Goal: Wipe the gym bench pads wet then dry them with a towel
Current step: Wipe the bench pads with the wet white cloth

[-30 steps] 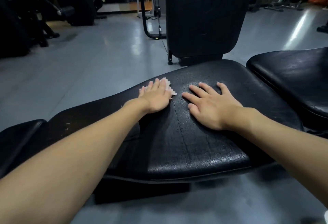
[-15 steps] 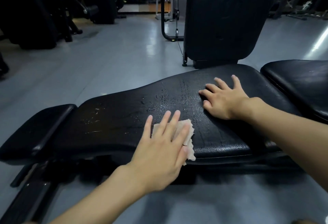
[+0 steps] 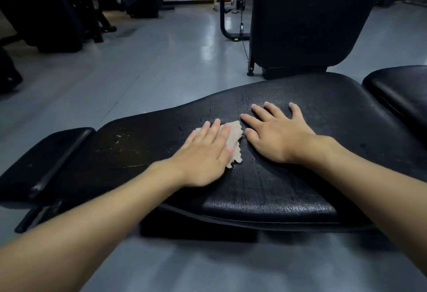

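Left hand: the left hand (image 3: 205, 153) lay flat, fingers together, pressing a small pale cloth (image 3: 234, 140) down onto the long black bench pad (image 3: 277, 190); it pinned the cloth under the palm and fingers and did not clench it.
Right hand: the right hand (image 3: 275, 134) rested palm down with fingers spread on the same pad, just beside the cloth, holding nothing; it looked like a brace.
Cloth: only its right edge and a ragged lower corner showed past the left hand's fingers, near the middle of the pad's width.
Pad surface: cracked black vinyl with fine droplets and a damp sheen around and ahead of the hands; the stretch to the left looked duller, with pale scuffs.
Other pads: a smaller pad (image 3: 46, 160) adjoined the left end, and another pad (image 3: 402, 92) sat at the far right; neither showed clear wetness.
Step in hand: judged to be the wet wipe of the main pad, part done. No separate drying towel was in view.
Next move: likely needed further flat, even strokes across the uncovered stretches, the right hand shifting clear of the cloth's path, before the neighbouring pads and the drying pass.
Care: light, broad pressure probably suited the cracked vinyl, since a ragged cloth edge could catch.
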`<move>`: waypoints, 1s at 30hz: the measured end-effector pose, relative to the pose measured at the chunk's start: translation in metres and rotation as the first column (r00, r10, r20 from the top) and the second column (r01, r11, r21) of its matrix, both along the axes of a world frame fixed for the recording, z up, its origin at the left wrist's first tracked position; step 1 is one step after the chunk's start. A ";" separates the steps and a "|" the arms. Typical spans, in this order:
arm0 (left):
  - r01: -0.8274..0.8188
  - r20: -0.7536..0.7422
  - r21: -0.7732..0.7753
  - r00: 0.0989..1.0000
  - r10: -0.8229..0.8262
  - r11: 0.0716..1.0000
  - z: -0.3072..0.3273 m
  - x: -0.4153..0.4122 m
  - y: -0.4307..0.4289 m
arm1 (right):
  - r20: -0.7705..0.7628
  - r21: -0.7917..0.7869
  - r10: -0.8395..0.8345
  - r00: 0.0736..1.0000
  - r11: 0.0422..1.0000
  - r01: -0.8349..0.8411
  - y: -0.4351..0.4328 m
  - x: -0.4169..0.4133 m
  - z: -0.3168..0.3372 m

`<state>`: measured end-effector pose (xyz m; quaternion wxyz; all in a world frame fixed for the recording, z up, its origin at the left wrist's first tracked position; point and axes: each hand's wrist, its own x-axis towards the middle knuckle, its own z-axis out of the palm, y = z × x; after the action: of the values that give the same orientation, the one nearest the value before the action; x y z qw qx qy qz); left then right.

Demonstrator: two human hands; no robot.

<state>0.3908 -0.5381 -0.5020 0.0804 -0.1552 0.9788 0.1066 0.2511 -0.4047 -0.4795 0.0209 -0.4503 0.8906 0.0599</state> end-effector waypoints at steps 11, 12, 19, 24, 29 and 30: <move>-0.210 -0.020 0.041 0.977 0.211 0.977 -0.005 -0.119 -0.087 | -0.010 0.005 0.003 1.000 1.000 -0.003 0.002 0.002 0.005; -0.204 -0.028 0.040 0.978 0.205 0.978 -0.006 -0.122 -0.091 | -0.018 0.004 -0.009 1.000 1.000 0.009 0.002 0.005 0.006; -0.065 -0.059 0.055 0.996 0.068 0.996 -0.012 -0.095 -0.088 | -0.061 -0.034 -0.080 0.995 0.996 0.079 -0.006 0.036 0.013; 0.074 -0.099 0.001 0.992 -0.074 0.997 -0.019 -0.019 -0.055 | 0.037 -0.063 -0.123 0.992 0.990 0.125 -0.015 0.070 0.000; 0.179 -0.093 -0.036 0.979 -0.181 0.983 -0.015 0.065 -0.020 | 0.057 -0.029 -0.149 0.987 0.988 0.151 -0.015 0.091 0.004; 0.191 -0.074 -0.047 0.978 -0.194 0.980 -0.014 0.076 -0.016 | 0.067 -0.019 -0.141 0.988 0.990 0.142 -0.016 0.095 0.004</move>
<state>0.4664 -0.5539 -0.5157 0.0488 -0.0570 0.9936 0.0847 0.3457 -0.4208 -0.4753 0.0489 -0.3879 0.9198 0.0329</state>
